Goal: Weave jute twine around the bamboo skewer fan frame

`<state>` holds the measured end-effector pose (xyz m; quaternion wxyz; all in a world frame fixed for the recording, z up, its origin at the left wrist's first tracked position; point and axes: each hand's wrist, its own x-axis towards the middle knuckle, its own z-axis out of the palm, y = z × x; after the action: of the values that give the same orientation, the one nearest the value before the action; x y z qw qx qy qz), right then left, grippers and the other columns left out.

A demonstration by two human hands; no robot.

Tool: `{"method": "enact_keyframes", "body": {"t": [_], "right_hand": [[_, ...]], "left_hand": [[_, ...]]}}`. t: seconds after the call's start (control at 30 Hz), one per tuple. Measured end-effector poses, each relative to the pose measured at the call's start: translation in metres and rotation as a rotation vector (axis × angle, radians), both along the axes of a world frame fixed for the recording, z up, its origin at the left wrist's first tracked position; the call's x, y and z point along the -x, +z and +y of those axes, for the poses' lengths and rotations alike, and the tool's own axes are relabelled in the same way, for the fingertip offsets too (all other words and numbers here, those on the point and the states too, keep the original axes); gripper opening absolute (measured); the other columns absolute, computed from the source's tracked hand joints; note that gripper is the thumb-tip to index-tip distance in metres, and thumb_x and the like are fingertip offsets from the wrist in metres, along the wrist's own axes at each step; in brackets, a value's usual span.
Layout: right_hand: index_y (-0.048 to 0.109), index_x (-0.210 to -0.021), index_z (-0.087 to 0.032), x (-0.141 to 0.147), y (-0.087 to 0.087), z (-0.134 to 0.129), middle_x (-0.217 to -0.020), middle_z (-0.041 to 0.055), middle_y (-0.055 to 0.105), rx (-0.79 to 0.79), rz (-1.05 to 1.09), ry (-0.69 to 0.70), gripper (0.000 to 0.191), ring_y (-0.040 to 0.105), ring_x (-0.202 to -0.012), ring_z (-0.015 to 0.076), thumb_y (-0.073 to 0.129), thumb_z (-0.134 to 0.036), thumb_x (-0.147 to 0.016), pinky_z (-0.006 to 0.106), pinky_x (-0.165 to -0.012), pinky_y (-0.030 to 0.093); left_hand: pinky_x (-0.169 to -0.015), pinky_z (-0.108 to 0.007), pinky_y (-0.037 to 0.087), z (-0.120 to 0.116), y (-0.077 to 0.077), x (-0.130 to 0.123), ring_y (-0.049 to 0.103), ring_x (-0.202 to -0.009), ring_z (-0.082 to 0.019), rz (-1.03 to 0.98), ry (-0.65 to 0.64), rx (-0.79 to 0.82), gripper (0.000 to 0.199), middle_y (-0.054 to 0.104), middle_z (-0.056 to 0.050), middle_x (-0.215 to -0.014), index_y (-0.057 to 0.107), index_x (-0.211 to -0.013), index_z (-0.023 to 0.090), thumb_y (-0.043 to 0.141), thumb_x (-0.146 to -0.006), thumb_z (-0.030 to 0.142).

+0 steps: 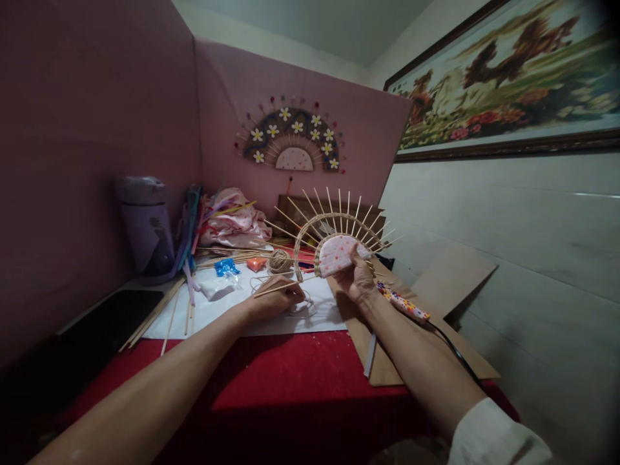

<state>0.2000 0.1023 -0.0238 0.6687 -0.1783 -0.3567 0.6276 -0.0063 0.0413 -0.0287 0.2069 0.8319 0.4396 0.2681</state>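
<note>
My right hand (pixel 357 279) grips a half-round fan frame, thumb on its pink dotted fabric centre (pixel 336 253). Thin wooden sticks (pixel 347 210) spread outward from this centre, and an arc of braided twine (pixel 310 223) runs across them. Below the frame's left end, my left hand (pixel 281 294) is closed, its fingertips pinched at the loose twine (pixel 304 307); the exact grip is partly hidden. One stick of the frame passes across the back of this hand. Just behind it sits a ball of twine (pixel 279 261).
A glue gun (pixel 402 303) with a cord lies on brown cardboard (pixel 378 352) at right. Blue (pixel 226 267) and orange packets (pixel 256 263), loose sticks (pixel 155 313), pink fabric (pixel 237 223) and a purple tumbler (pixel 145 226) stand left. A flowered fan (pixel 293 139) hangs behind.
</note>
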Motion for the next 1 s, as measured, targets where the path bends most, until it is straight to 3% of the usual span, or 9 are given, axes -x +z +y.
{"method": "enact_keyframes", "body": {"t": [0.37,0.5,0.6,0.77,0.87,1.0], "right_hand": [[0.061,-0.098,-0.022,0.002,0.001,-0.003,-0.078,0.0003,0.071,0.023,0.013,-0.041,0.031,0.064,-0.063,0.0146,0.066,-0.041,-0.074,0.026,-0.055,0.055],[0.061,-0.095,-0.022,0.000,0.003,-0.003,-0.073,-0.0012,0.070,0.025,0.025,-0.038,0.027,0.064,-0.060,0.0138,0.067,-0.038,-0.074,0.027,-0.058,0.056],[0.061,-0.094,-0.021,-0.001,0.004,-0.001,-0.071,-0.0021,0.070,0.023,0.049,-0.034,0.024,0.064,-0.058,0.0127,0.066,-0.036,-0.076,0.026,-0.059,0.056],[0.060,-0.094,-0.021,-0.003,0.004,0.001,-0.072,-0.0022,0.070,-0.005,0.101,-0.021,0.023,0.064,-0.058,0.0119,0.065,-0.036,-0.077,0.024,-0.054,0.055],[0.060,-0.094,-0.019,-0.004,0.004,0.000,-0.072,-0.0002,0.070,0.040,0.116,-0.029,0.024,0.064,-0.057,0.0127,0.063,-0.037,-0.078,0.023,-0.049,0.054],[0.060,-0.095,-0.019,-0.003,0.007,-0.003,-0.067,-0.0013,0.069,0.063,0.140,-0.004,0.024,0.060,-0.049,0.0115,0.061,-0.038,-0.080,0.020,-0.038,0.047]], "left_hand": [[-0.054,-0.023,0.039,0.002,-0.003,-0.001,0.052,-0.055,-0.012,-0.121,-0.012,0.067,0.025,0.061,-0.001,-0.060,0.071,-0.080,0.015,0.055,-0.077,0.034],[-0.056,-0.024,0.041,0.001,0.000,-0.001,0.056,-0.061,-0.013,-0.236,0.042,0.182,0.026,0.064,-0.003,-0.068,0.071,-0.081,0.014,0.060,-0.073,0.037],[-0.062,-0.026,0.043,0.002,0.004,-0.001,0.057,-0.069,-0.015,-0.303,0.062,0.183,0.032,0.066,-0.005,-0.076,0.070,-0.090,0.014,0.066,-0.069,0.036],[-0.068,-0.026,0.044,0.006,0.004,-0.001,0.058,-0.083,-0.016,-0.710,0.011,0.229,0.043,0.066,-0.007,-0.095,0.064,-0.104,0.015,0.072,-0.063,0.027],[-0.061,-0.023,0.041,0.006,0.005,0.001,0.057,-0.071,-0.012,-0.876,-0.062,0.278,0.037,0.066,-0.006,-0.085,0.065,-0.100,0.014,0.072,-0.066,0.026],[-0.055,-0.020,0.036,0.006,0.008,0.006,0.054,-0.063,-0.009,-1.011,-0.107,0.470,0.029,0.064,-0.004,-0.072,0.069,-0.091,0.013,0.074,-0.063,0.019]]}}
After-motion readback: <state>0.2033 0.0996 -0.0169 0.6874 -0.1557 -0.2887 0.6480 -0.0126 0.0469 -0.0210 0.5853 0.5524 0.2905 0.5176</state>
